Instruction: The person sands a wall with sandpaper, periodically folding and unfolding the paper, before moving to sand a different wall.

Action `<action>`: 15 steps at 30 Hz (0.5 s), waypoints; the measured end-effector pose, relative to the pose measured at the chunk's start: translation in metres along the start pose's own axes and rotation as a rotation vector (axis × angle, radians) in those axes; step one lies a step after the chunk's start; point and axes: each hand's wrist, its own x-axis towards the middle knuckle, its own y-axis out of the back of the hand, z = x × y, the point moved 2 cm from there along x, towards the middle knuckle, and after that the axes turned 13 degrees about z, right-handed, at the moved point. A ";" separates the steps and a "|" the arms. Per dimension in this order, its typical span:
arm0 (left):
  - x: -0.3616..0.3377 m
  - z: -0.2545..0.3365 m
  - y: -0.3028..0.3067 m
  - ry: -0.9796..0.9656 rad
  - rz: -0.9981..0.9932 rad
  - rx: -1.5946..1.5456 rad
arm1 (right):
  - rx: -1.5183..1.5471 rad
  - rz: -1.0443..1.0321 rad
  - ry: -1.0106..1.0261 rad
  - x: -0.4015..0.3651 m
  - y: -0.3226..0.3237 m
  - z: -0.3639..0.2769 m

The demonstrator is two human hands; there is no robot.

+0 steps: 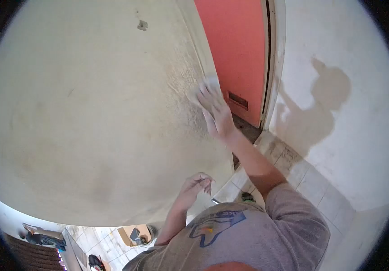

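Observation:
My right hand point(213, 108) lies against the pale wall point(90, 99), close to its right edge. Under its fingers is a pale flat pad point(195, 96), mostly covered by the hand and slightly blurred; its exact kind I cannot tell. Around it the wall surface is rough and wrinkled, with peeling, greyish patches. Lower down, my left hand point(196, 184) hangs in front of the wall near my chest. Its fingers are loosely curled and a little apart, with nothing visible in them.
A red door point(237, 54) with a small slot stands beyond the wall's edge. White wall point(361, 149) with my shadow is at right. Tiled floor point(314, 180) lies below. At lower left are a wooden stool or chair point(124, 235) with things on it and another person point(45, 239).

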 end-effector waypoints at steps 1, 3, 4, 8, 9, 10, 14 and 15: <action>-0.004 -0.005 0.000 0.016 0.000 -0.024 | 0.002 -0.020 -0.066 -0.032 0.001 -0.003; -0.017 -0.010 -0.002 0.040 -0.007 -0.026 | -0.088 -0.092 -0.119 -0.064 0.001 -0.016; -0.020 -0.007 -0.002 0.036 -0.021 0.003 | -0.138 -0.124 -0.144 -0.071 0.001 -0.017; -0.025 -0.008 -0.002 0.058 -0.107 0.048 | -0.161 -0.064 0.068 0.023 -0.001 -0.006; -0.025 -0.010 -0.002 0.066 -0.096 0.045 | -0.186 -0.034 0.151 0.066 0.001 -0.006; -0.023 -0.011 -0.002 0.072 -0.087 0.043 | -0.154 0.049 0.160 0.103 -0.001 -0.004; -0.011 -0.002 0.002 0.052 -0.065 0.039 | -0.183 0.134 0.271 0.218 -0.002 -0.016; -0.008 -0.001 0.004 0.039 -0.067 0.034 | -0.222 0.120 0.274 0.225 -0.002 -0.017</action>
